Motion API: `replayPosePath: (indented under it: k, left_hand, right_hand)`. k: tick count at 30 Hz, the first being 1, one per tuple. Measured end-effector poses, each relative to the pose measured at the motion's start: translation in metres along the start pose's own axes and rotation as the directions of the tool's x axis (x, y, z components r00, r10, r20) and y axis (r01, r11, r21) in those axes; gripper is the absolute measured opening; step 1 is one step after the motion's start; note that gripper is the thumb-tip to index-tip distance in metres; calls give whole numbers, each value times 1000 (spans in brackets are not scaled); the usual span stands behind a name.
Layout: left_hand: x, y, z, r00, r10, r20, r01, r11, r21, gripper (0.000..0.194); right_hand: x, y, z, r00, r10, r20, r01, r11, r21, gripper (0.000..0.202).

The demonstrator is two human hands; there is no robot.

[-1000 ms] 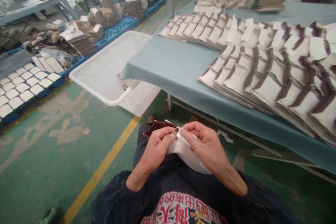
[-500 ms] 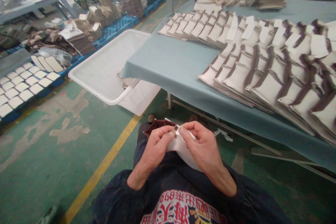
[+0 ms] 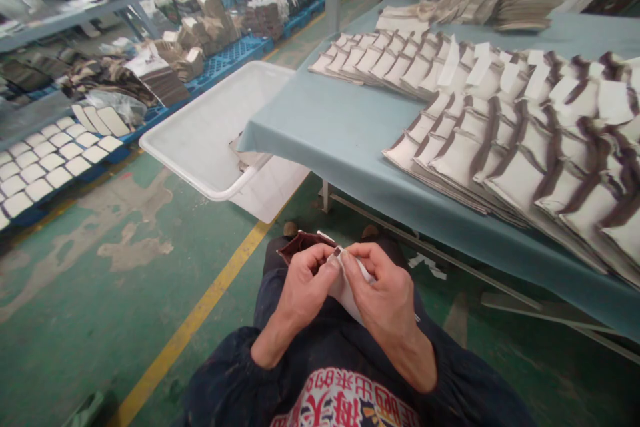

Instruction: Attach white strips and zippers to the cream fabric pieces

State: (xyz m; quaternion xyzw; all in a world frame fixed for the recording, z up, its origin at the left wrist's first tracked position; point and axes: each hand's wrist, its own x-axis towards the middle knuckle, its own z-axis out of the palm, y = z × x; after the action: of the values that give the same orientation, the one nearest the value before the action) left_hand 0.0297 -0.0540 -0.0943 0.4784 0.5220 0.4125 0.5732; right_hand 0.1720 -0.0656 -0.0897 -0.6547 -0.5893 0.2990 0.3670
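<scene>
The blue-covered table (image 3: 325, 107) is the biggest thing on my feed, so I place the rest by it. Just L of the table, partly under its near corner, is the white tub (image 3: 193, 140). On the table's R part lie overlapping rows of off-white pieces w/ dark brown edging (image 3: 517, 177), some w/ white slips (image 3: 481, 65) on top. On the near side of the table, low over the wearer's lap, are both hands. The R hand (image 3: 387, 290) is nearly closed, thumb and index pinching the cloth piece (image 3: 345, 293); the L hand (image 3: 303, 287) pinches it too, fingers curled, its tips right beside the R ones. That piece is white below the fingers, and brown cloth (image 3: 301, 245) stands up behind the L hand — can't tell from here if the two are joined. A few white scraps (image 3: 427, 265) lie on the floor by the table's underframe. Smallest is a dark bit (image 3: 337, 251) between the fingertips, too small to ID. For this close fingertip work, I'd say short, light pinches on either side of that spot work best: L steadying, R making the fine moves, edge taut w/o stretching it, and the loose cloth resting on the lap so its wt doesn't drag — approx. even tension both sides.
</scene>
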Motion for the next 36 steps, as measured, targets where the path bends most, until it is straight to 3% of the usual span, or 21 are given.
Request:
replayPosePath:
  k: [5,11,14,18,21,23,25,29,31,33,36]
  left_hand:
    - [-5,1,6,981,169,-91,-149,970,191,23]
    - [-10,1,7,944,302,-133,-243,909,338,22]
    - [-11,1,5,945,302,-123,-249,912,327,19]
    - [-12,4,4,955,291,-60,-263,921,287,18]
    - [-13,9,6,967,253,-30,-240,942,233,19]
    - [-14,13,9,976,211,-58,-199,966,166,18]
    - [-13,14,11,986,135,-96,-130,990,64,17]
    - [-7,9,14,998,3,-70,-8,997,-81,16]
    - [-3,5,13,1000,-9,-27,6,996,-87,14]
    - [0,4,10,1000,-11,25,13,998,-56,12]
    - [3,12,3,991,2,131,-11,998,67,12]
  right_hand:
    - [3,3,-5,999,-29,41,34,994,-109,25]
    - [15,7,-14,952,92,292,-94,996,-9,28]
    - [28,13,-18,877,104,469,-169,981,99,33]
    - [49,18,-25,692,-14,722,-227,945,236,47]
    - [57,19,-26,583,-167,795,-179,928,326,54]
    - [55,20,-23,560,-240,793,-166,905,392,57]
    - [46,23,-14,600,-281,749,-159,876,455,57]
    - [20,32,10,817,-251,519,-66,854,517,59]
    - [11,36,18,885,-194,423,-50,865,500,57]
    - [10,38,19,910,-151,385,-61,873,485,52]
    - [20,37,3,904,-141,405,-31,920,391,47]
